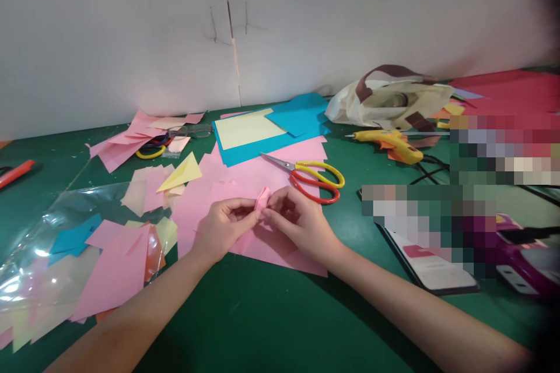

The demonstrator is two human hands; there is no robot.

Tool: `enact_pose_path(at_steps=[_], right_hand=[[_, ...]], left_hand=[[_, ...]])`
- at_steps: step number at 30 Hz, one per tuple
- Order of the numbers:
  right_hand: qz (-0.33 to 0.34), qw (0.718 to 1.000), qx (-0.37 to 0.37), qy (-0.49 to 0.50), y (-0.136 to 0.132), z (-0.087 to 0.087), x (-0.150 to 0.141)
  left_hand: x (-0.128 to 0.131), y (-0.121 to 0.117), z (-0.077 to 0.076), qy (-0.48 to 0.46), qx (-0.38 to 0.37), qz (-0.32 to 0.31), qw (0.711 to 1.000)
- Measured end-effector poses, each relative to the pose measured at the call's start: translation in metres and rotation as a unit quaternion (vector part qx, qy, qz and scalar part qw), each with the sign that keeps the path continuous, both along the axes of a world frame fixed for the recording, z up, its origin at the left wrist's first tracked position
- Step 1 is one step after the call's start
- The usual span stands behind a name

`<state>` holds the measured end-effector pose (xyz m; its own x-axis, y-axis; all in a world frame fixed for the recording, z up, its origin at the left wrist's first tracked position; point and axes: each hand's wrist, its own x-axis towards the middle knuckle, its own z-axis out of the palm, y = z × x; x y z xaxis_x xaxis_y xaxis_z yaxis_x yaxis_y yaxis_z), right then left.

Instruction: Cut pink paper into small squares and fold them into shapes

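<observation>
A small folded pink paper piece point(263, 198) is pinched between both hands above a large pink sheet point(245, 186) on the green table. My left hand point(225, 226) grips its lower left side with fingers curled. My right hand point(295, 221) pinches it from the right. Just beyond the hands lie scissors point(310, 176) with red and yellow handles.
Blue and cream sheets point(262, 131) lie behind. Paper scraps on clear plastic point(87, 245) fill the left. A yellow glue gun point(394, 144) and a cloth bag point(389, 102) sit at right, with a phone point(431, 265) near the right arm. A wall stands behind.
</observation>
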<state>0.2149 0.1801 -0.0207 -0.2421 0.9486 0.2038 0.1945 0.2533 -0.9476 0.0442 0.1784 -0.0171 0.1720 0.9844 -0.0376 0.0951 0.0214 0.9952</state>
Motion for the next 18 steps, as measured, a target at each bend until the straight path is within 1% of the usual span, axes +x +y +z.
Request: enact_pose_path(at_steps=[3, 5, 8, 11, 14, 18], right_hand=[[-0.047, 0.999, 0.012, 0.015, 0.0013, -0.0020, -0.0001], [-0.034, 0.999, -0.002, 0.010, 0.0017, -0.0022, 0.0004], [-0.009, 0.999, -0.026, -0.023, 0.0013, 0.0007, 0.0011], [-0.021, 0.998, -0.023, -0.052, 0.0007, 0.0044, 0.0012], [-0.021, 0.998, -0.013, -0.066, 0.0003, 0.0048, 0.0016], [0.000, 0.999, -0.006, -0.040, -0.0001, 0.0027, 0.0030]], left_hand=[[-0.0010, 0.0004, -0.0005, 0.014, 0.004, 0.014, 1.000], [-0.0010, 0.0004, -0.0002, 0.032, 0.022, 0.008, 0.999], [0.0005, 0.0001, 0.0012, 0.044, 0.046, -0.015, 0.998], [0.0022, -0.0005, 0.0028, 0.062, 0.062, 0.018, 0.996], [0.0028, -0.0018, 0.0044, 0.089, 0.094, 0.047, 0.990], [0.0039, -0.0057, 0.0076, 0.076, 0.107, 0.037, 0.991]])
